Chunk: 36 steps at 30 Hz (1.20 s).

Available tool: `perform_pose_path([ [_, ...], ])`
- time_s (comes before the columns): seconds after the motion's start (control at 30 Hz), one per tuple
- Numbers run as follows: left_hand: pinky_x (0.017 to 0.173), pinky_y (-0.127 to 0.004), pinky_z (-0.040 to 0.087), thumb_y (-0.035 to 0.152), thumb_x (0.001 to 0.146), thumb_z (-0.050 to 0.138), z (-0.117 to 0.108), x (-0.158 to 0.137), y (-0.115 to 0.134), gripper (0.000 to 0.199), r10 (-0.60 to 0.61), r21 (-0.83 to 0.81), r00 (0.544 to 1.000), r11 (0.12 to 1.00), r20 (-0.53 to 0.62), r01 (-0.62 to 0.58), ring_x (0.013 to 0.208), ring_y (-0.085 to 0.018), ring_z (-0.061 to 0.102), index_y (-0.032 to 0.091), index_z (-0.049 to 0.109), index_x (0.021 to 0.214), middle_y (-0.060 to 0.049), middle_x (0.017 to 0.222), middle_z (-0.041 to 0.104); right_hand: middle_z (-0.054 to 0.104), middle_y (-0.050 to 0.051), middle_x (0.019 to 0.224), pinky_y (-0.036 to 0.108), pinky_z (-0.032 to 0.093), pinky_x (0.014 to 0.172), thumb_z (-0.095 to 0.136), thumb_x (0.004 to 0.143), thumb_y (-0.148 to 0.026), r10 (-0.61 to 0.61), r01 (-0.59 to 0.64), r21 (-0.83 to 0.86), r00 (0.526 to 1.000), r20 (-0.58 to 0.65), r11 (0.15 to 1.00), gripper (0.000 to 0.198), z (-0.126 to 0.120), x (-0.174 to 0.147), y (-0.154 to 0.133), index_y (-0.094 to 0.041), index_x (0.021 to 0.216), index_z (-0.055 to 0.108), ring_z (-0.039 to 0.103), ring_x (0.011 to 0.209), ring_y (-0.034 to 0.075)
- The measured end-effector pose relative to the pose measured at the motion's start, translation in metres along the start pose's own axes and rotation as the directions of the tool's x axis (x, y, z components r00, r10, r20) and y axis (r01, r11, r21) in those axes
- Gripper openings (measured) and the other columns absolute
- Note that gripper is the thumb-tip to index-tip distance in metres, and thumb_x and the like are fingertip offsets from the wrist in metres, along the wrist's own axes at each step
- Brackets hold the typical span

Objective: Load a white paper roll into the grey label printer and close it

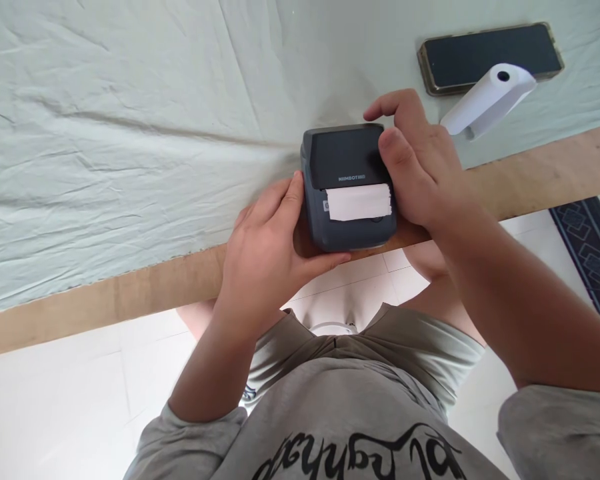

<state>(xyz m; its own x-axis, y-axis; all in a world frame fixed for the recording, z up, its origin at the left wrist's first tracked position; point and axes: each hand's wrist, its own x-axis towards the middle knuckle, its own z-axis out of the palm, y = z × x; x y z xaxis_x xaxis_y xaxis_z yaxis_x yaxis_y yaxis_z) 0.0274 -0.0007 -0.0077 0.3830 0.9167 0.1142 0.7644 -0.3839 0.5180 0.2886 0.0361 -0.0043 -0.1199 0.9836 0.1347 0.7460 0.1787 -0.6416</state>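
Observation:
A dark grey label printer marked NIIMBOT sits at the table's front edge. A pale pinkish-white strip of label paper sticks out of its slot and lies over the front part. My left hand grips the printer's left side, fingers along the side and thumb under the front edge. On the opposite side, my right hand holds it, with the thumb at the lid's upper right edge. The right index finger is bent above the back corner. The other right fingers are partly hidden.
A phone in a clear case lies at the back right. A white handheld device with a round black spot overlaps its front edge. Wrinkled pale cloth covers the table, leaving a bare wooden edge. A dark patterned mat is on the floor.

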Motion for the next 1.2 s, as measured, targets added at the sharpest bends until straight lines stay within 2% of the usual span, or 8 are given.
perform_pose_path([
  [0.2, 0.126, -0.053, 0.069, 0.061, 0.08, 0.116, 0.0, 0.001, -0.002, 0.103, 0.034, -0.039, 0.999, 0.999, -0.039, -0.036, 0.148, -0.04, 0.08, 0.037, 0.07, 0.169, -0.007, 0.166, 0.079, 0.043, 0.001, 0.067, 0.038, 0.038, 0.077, 0.026, 0.104, -0.107, -0.017, 0.016, 0.063, 1.0, 0.013, 0.998, 0.106, -0.002, 0.003, 0.004, -0.023, 0.158, 0.059, 0.053, 0.071, 0.02],
  [0.37, 0.133, -0.058, 0.064, 0.059, 0.083, 0.112, 0.003, -0.001, 0.0, 0.106, 0.028, -0.03, 0.999, 0.999, -0.025, -0.028, 0.157, -0.044, 0.074, 0.032, 0.064, 0.173, -0.011, 0.171, 0.076, 0.042, -0.003, 0.065, 0.036, 0.03, 0.071, 0.026, 0.103, -0.108, -0.062, 0.06, 0.096, 0.998, 0.02, 0.994, 0.108, 0.0, 0.005, 0.009, -0.02, 0.156, 0.056, 0.046, 0.064, 0.017],
  [0.53, 0.136, -0.062, 0.059, 0.084, 0.098, 0.085, 0.003, -0.003, -0.002, 0.109, -0.006, -0.064, 1.0, 0.998, -0.019, 0.005, 0.162, -0.046, 0.069, 0.021, 0.053, 0.181, -0.018, 0.177, 0.07, 0.041, -0.007, 0.064, 0.036, 0.033, 0.072, 0.051, 0.094, -0.11, -0.076, 0.071, 0.241, 0.997, 0.007, 0.968, 0.104, -0.001, 0.0, 0.004, -0.022, 0.149, 0.05, 0.044, 0.062, 0.014],
  [0.73, 0.132, -0.061, 0.061, 0.084, 0.111, 0.062, -0.004, -0.001, -0.007, 0.095, 0.016, -0.084, 0.999, 0.996, 0.038, -0.013, 0.16, -0.045, 0.07, 0.019, 0.057, 0.18, -0.019, 0.174, 0.072, 0.035, -0.007, 0.063, 0.034, 0.038, 0.074, 0.083, 0.088, -0.077, -0.062, 0.079, 0.276, 0.996, -0.07, 0.958, 0.074, -0.006, -0.007, -0.004, -0.025, 0.135, 0.06, 0.04, 0.061, 0.012],
  [0.83, 0.134, -0.059, 0.06, 0.08, 0.111, 0.063, -0.004, 0.0, -0.007, 0.092, 0.02, -0.079, 0.999, 0.997, 0.035, -0.017, 0.16, -0.044, 0.07, 0.019, 0.058, 0.18, -0.018, 0.175, 0.072, 0.048, -0.004, 0.072, 0.035, 0.039, 0.073, 0.079, 0.093, -0.075, -0.057, 0.084, 0.24, 0.991, -0.117, 0.967, 0.066, -0.016, -0.003, -0.017, -0.022, 0.13, 0.066, 0.041, 0.059, 0.01],
  [0.97, 0.135, -0.056, 0.059, 0.081, 0.111, 0.061, -0.002, 0.001, -0.008, 0.089, 0.044, -0.066, 0.999, 0.997, 0.019, -0.043, 0.161, -0.043, 0.07, 0.023, 0.059, 0.179, -0.017, 0.175, 0.072, 0.072, 0.003, 0.112, 0.033, 0.052, 0.081, 0.068, 0.109, -0.055, -0.088, 0.101, 0.047, 0.97, -0.227, 0.994, 0.045, -0.029, 0.007, -0.038, -0.022, 0.136, 0.08, 0.065, 0.076, 0.008],
  [1.07, 0.134, -0.058, 0.06, 0.078, 0.112, 0.062, 0.0, 0.001, -0.008, 0.087, 0.05, -0.065, 0.999, 0.997, 0.009, -0.05, 0.16, -0.043, 0.071, 0.023, 0.059, 0.179, -0.017, 0.174, 0.073, 0.075, 0.004, 0.112, 0.035, 0.063, 0.094, 0.063, 0.112, -0.047, -0.101, 0.095, -0.035, 0.967, -0.235, 0.995, 0.038, -0.03, 0.013, -0.045, -0.021, 0.134, 0.08, 0.079, 0.093, 0.015],
  [1.2, 0.132, -0.06, 0.061, 0.075, 0.112, 0.061, 0.001, 0.001, -0.01, 0.087, 0.065, -0.063, 0.998, 0.996, -0.005, -0.066, 0.158, -0.045, 0.072, 0.019, 0.059, 0.179, -0.019, 0.171, 0.074, 0.076, 0.005, 0.106, 0.043, 0.064, 0.102, 0.062, 0.107, -0.037, -0.112, 0.09, -0.215, 0.989, -0.092, 0.972, 0.025, -0.025, 0.017, -0.045, -0.021, 0.119, 0.076, 0.071, 0.086, 0.017],
])
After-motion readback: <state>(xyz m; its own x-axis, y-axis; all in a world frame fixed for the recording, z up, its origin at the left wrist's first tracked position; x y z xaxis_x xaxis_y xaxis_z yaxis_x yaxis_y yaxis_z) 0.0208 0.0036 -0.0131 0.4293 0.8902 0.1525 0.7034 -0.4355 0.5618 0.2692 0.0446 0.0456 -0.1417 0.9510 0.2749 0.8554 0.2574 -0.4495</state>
